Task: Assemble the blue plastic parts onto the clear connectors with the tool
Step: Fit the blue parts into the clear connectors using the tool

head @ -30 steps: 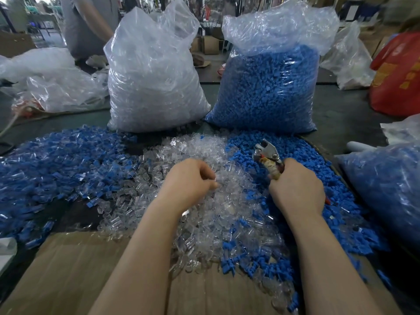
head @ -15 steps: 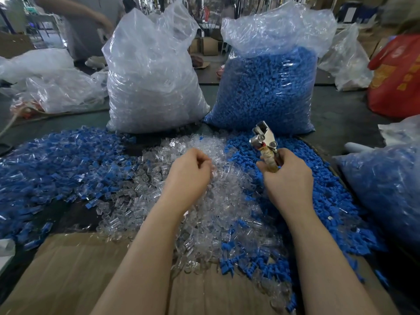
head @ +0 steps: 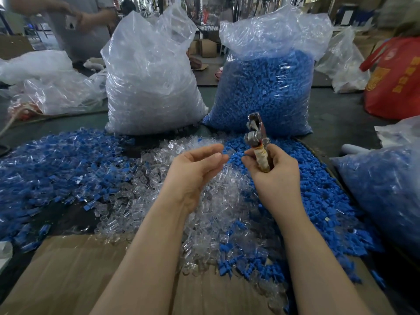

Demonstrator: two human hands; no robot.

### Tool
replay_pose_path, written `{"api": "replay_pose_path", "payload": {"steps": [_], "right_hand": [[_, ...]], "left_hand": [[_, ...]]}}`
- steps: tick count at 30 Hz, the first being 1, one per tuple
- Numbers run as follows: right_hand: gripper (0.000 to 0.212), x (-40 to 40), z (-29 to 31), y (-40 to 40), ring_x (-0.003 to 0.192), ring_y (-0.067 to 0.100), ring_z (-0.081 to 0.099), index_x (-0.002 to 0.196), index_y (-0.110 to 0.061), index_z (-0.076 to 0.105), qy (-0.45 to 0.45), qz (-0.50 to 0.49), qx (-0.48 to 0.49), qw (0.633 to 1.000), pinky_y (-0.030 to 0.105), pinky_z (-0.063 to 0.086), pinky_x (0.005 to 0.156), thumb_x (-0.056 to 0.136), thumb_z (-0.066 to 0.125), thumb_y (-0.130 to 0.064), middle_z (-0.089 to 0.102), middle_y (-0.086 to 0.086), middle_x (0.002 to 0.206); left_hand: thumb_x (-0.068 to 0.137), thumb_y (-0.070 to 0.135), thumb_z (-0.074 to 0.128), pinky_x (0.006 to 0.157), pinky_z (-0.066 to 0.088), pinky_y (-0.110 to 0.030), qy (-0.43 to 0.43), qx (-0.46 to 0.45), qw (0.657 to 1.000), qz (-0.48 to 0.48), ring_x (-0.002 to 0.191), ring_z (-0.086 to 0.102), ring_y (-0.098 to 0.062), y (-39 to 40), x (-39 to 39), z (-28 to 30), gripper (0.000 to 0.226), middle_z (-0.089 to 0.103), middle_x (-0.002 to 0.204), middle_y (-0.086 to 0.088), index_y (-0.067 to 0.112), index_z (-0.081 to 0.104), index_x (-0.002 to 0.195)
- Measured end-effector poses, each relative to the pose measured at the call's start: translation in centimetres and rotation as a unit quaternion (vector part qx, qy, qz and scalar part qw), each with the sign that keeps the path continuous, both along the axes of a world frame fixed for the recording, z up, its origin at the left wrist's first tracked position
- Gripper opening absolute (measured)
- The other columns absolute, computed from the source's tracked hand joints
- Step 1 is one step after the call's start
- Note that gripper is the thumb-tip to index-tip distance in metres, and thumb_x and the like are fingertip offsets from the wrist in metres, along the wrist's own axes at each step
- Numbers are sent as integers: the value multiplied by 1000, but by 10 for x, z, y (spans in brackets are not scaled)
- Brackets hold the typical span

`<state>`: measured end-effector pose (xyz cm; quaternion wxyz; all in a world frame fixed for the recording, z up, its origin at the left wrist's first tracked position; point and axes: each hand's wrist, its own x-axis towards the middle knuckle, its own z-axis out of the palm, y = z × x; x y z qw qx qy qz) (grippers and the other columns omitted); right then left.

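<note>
R hand (head: 276, 176) grips tool (head: 258, 142) upright, fingers curled round handle. L hand (head: 195, 169) over clear connectors (head: 204, 223), fingertips (head: 219, 155) pinched together; held part can't tell.

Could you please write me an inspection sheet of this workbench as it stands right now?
Surface: dark table, with cardboard along the near edge.
Job's things: loose clear connectors heaped in the middle; loose blue parts on their right; mixed blue and clear pieces on the left; bag of clear connectors and bag of blue parts upright behind.
Clutter: crumpled plastic bags far left; red bag far right.
Grippers: right hand grips the tool, head up; left hand loosely curled, whether it holds anything cannot be told.
Cables: nothing seen.
Surroundings: another person behind the table.
</note>
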<state>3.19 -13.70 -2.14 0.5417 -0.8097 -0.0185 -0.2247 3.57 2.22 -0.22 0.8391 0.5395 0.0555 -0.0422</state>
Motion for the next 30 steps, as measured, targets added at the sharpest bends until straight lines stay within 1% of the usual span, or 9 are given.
{"api": "replay_pose_path", "payload": {"steps": [4, 9, 12, 16, 20, 21, 24, 27, 30], "right_hand": [[13, 0, 0, 1, 70, 27, 58, 85, -14, 64, -5, 19, 18, 1000, 47, 52, 67, 88, 71, -25, 65, 6, 74], [16, -2, 2, 4, 70, 29, 59, 86, -12, 63, -10, 34, 11, 999, 49, 52, 68, 87, 72, -26, 65, 7, 74], [13, -3, 2, 4, 65, 19, 58, 83, -19, 63, -4, 31, -12, 999, 45, 52, 64, 86, 73, -28, 63, 0, 70], [16, -3, 1, 5, 58, 12, 52, 81, -22, 62, 7, 28, -40, 999, 39, 45, 56, 86, 72, -33, 59, -6, 63], [18, -2, -1, 4, 54, 5, 48, 76, -25, 59, 24, 31, -33, 999, 30, 38, 51, 87, 71, -32, 60, -16, 64], [20, -2, -1, 4, 53, 4, 47, 74, -26, 57, 29, 33, -32, 999, 29, 36, 51, 87, 71, -32, 59, -20, 63], [30, -1, -2, 6, 51, 2, 44, 66, -30, 49, 39, 30, -34, 998, 28, 31, 50, 87, 71, -30, 55, -25, 59], [30, -1, -3, 6, 51, 2, 44, 65, -29, 50, 38, 30, -34, 998, 28, 31, 51, 87, 71, -29, 55, -24, 58], [19, 0, -3, 5, 49, 4, 43, 72, -25, 58, 38, 50, -17, 998, 25, 33, 49, 87, 70, -25, 56, -19, 57]], "left_hand": [[84, -13, 63, 81, 59, -23, -16, 26, 999, 8, 93, 74, -17, -4, -1, 0, 28, 76, 98, -9, 4, 72, 105], [84, -3, 70, 91, 55, -28, -69, 166, 983, 36, 97, 72, -17, -10, -5, 1, 24, 77, 97, -5, 17, 74, 99], [83, 2, 73, 90, 54, -26, -96, 221, 970, 43, 94, 72, -11, -12, -6, 1, 24, 77, 97, 1, 22, 75, 97], [86, 2, 71, 87, 54, -21, -125, 264, 956, 33, 93, 71, -7, -12, -6, 1, 24, 77, 97, 4, 17, 76, 104], [85, 1, 72, 84, 55, -17, -156, 308, 937, 48, 89, 70, 0, -13, -5, 0, 30, 75, 96, 11, 30, 75, 94], [84, 0, 72, 85, 55, -19, -162, 317, 933, 50, 90, 70, 0, -14, -5, 0, 31, 75, 97, 12, 30, 75, 93], [84, -1, 72, 87, 56, -25, -187, 357, 914, 53, 91, 69, -5, -16, -5, -1, 25, 73, 101, 5, 16, 77, 103], [84, 2, 73, 84, 55, -26, -202, 393, 895, 60, 88, 67, -7, -17, -4, -2, 26, 70, 98, 5, 15, 77, 107], [84, 1, 73, 90, 56, -31, -183, 362, 912, 56, 92, 69, -7, -16, -4, -1, 27, 71, 100, 4, 14, 77, 108]]}}
